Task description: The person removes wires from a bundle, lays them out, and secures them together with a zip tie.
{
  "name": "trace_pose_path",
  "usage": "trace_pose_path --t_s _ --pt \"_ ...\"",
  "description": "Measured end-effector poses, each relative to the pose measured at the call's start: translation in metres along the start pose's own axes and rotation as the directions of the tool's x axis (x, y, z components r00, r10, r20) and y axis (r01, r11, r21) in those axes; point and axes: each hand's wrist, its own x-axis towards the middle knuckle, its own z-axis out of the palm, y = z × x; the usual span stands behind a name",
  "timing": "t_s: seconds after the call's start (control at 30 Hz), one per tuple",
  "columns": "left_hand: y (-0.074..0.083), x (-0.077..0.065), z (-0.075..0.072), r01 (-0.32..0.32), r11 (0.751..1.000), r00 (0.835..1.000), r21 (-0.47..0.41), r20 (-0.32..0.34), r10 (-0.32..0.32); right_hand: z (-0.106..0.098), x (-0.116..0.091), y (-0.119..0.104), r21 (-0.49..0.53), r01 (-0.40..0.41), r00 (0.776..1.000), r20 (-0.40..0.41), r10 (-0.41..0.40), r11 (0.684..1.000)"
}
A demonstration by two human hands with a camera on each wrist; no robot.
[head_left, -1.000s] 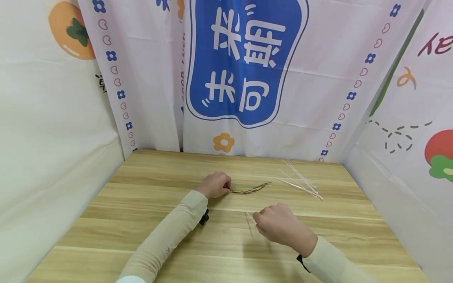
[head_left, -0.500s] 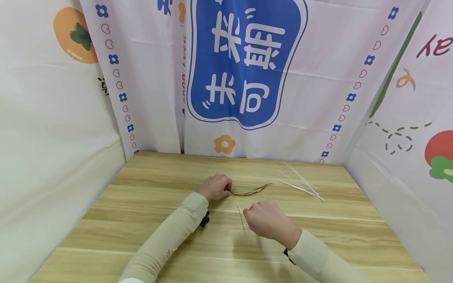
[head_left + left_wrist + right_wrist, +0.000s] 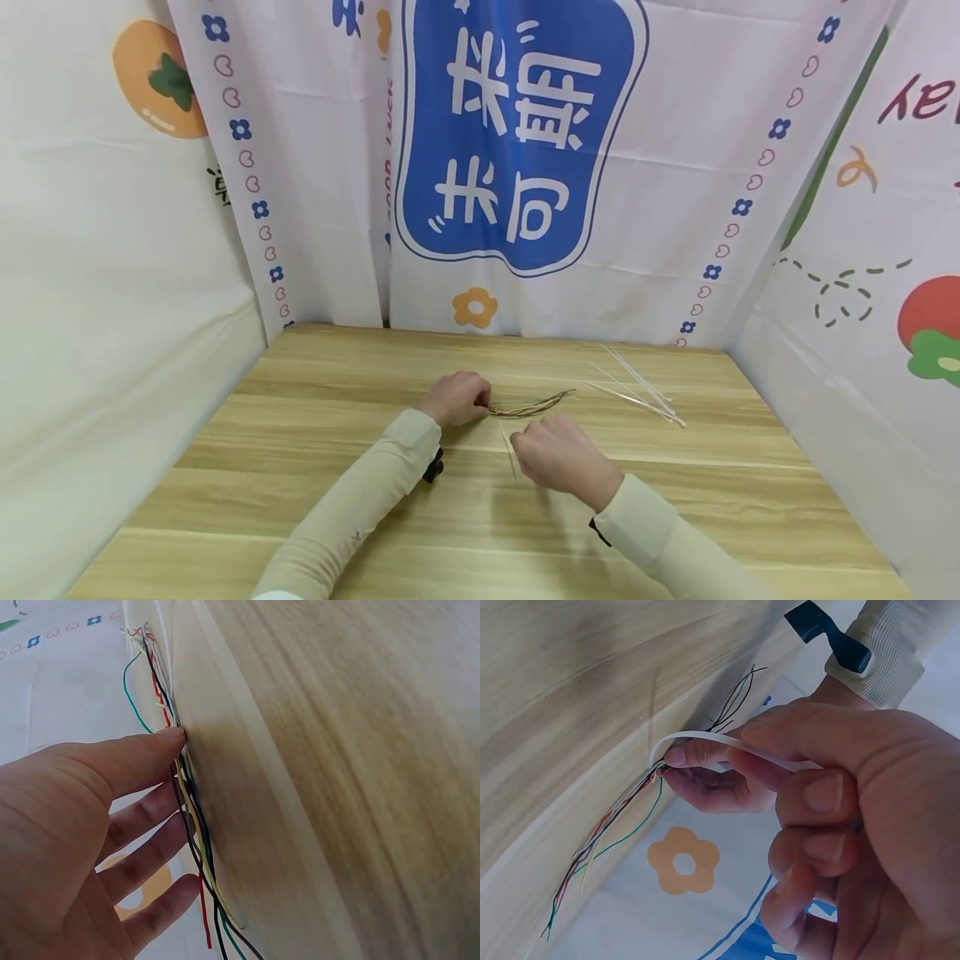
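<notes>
My left hand (image 3: 456, 398) pinches a bundle of thin wires (image 3: 534, 409) between thumb and fingers, low over the wooden table. Black, red, yellow, green and white strands show in the left wrist view, running out on both sides of the thumb (image 3: 154, 754). In my right hand (image 3: 567, 458), thumb and forefinger grip a white cable tie (image 3: 694, 736). It bends in an arc toward the bundle, its far end right at the wires (image 3: 600, 829) beside the left fingertips. The other right fingers are curled in.
Several more white cable ties (image 3: 637, 398) lie loosely crossed on the table (image 3: 375, 517) at the back right. Printed cloth (image 3: 330, 208) hangs behind the table and along both sides.
My right hand has moved left and slightly away from me with the cable tie, closer to the wires. The left hand keeps its hold on the bundle in nearly the same place.
</notes>
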Motion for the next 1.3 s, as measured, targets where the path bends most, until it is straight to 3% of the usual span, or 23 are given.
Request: trace_pose_path --t_s 0.17,0.47,0.9,1.13,1.3 --pt "0.001 0.000 0.000 0.000 1.000 1.000 -0.007 0.002 0.000 0.009 0.006 0.001 0.009 -0.013 1.000 0.005 0.013 1.000" --pt "0.000 0.000 0.000 -0.018 1.000 1.000 -0.014 -0.001 0.018 0.026 0.023 0.007 0.080 -0.074 0.989 0.134 0.063 0.994" --pt "-0.001 0.004 -0.004 -0.018 1.000 1.000 -0.022 0.020 0.019 0.047 0.040 0.015 0.156 -0.135 0.977 0.186 0.105 0.978" --pt "-0.007 0.012 -0.009 0.038 0.999 0.999 -0.030 0.037 -0.037 0.055 0.046 0.019 0.205 -0.177 0.963 0.236 0.127 0.963" --pt "-0.014 0.021 -0.011 0.133 0.990 0.990 -0.043 0.055 -0.131 0.061 0.048 0.019 0.225 -0.189 0.959 0.254 0.129 0.956"
